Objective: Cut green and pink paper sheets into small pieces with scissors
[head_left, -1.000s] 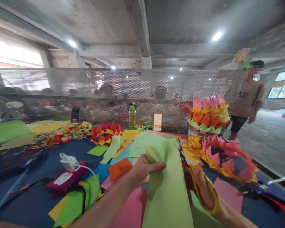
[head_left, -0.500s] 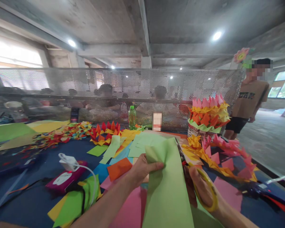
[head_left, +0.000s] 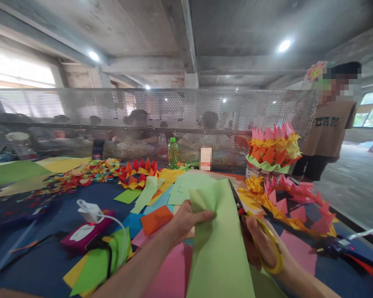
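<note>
A tall light green paper sheet (head_left: 220, 244) stands in front of me, creased near its top. My left hand (head_left: 189, 219) pinches it at the left side, thumb across the front. Yellow-handled scissors (head_left: 272, 244) are in my right hand (head_left: 261, 242), whose fingers are wrapped round the handles. Their blades lie along the sheet's upper right edge; how far apart they are is hard to tell. Beyond the sheet lie more pale green sheets (head_left: 183, 186). Pink paper (head_left: 170, 269) is under my left forearm.
A purple power strip (head_left: 87, 231) with a white charger and cables sits left. Behind are a green bottle (head_left: 173, 154) and red folded paper (head_left: 139, 171). A layered paper flower (head_left: 273, 149) and a pink-orange chain (head_left: 301, 207) are right. A person (head_left: 329, 128) stands beyond.
The person at the right has shifted slightly to the right and nearer. My hands, the green sheet and the scissors have hardly moved.
</note>
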Action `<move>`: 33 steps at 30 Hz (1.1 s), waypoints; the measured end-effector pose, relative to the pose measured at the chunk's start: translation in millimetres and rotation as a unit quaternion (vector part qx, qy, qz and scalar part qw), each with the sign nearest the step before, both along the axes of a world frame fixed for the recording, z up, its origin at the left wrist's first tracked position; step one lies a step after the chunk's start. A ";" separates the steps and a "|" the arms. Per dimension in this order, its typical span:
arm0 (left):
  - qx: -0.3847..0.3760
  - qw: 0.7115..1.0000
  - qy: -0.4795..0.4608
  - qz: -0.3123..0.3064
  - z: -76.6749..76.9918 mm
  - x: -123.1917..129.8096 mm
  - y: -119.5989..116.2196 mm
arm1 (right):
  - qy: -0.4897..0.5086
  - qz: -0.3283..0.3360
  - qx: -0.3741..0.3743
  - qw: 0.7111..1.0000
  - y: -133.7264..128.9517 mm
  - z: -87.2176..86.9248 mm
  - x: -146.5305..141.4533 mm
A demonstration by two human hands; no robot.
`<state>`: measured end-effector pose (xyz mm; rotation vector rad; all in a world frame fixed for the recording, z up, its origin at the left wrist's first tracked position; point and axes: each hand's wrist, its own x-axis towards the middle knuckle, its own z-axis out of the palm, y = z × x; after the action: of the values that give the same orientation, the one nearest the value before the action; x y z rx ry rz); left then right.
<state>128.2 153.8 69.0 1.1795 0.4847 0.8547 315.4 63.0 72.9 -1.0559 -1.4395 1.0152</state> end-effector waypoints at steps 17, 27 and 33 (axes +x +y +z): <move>-0.025 1.000 -0.004 -0.008 2.1 1.9 -1.7 | 0.072 0.041 -0.041 0.996 3.3 -6.3 -1.0; -0.013 1.000 0.013 0.010 0.3 -0.6 0.5 | -0.052 -0.031 -0.022 0.998 -9.9 16.3 -3.7; -0.010 1.000 0.013 0.016 0.5 -0.7 1.1 | -0.012 0.008 -0.046 0.999 -13.8 10.6 -2.3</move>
<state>127.5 154.9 69.5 1.1694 0.5337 0.8613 313.2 49.3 83.5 -1.1275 -1.4340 1.0931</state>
